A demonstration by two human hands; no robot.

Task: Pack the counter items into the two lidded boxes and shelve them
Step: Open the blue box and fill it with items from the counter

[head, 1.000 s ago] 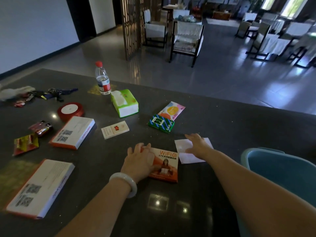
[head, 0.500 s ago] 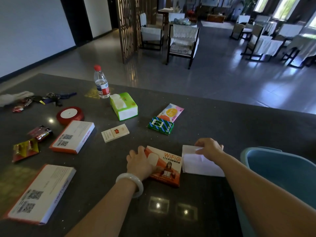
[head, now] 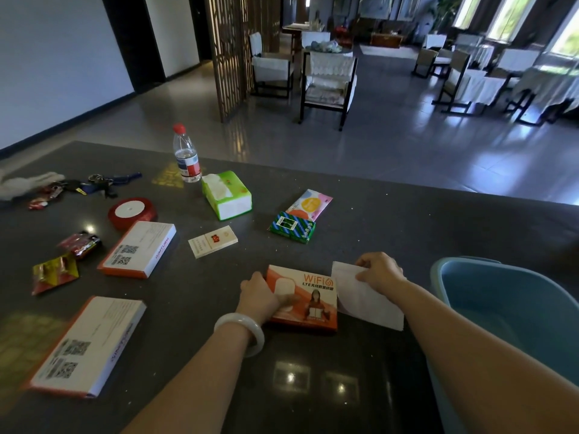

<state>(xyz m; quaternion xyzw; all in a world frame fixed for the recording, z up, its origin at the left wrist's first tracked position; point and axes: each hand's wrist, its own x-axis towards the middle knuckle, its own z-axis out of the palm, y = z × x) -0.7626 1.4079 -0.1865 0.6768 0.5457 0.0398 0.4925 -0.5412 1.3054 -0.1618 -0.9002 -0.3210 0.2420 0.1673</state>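
Dark counter: my left hand grips the orange WiFi box at its left edge; my right hand pinches 1 white paper just beside it.

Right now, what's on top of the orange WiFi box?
Only the left hand, thumb across the WiFi box lid. Whatever the box holds is hidden, as is the counter beneath it.

On the dark counter the left hand grips the left end of an orange WiFi box; the right hand pinches the top of a white paper sheet just beside it; a blue bin stands at right; farther off lie a green tissue pack, a water bottle, a red ribbon spool, keys, and two white-and-orange boxes.
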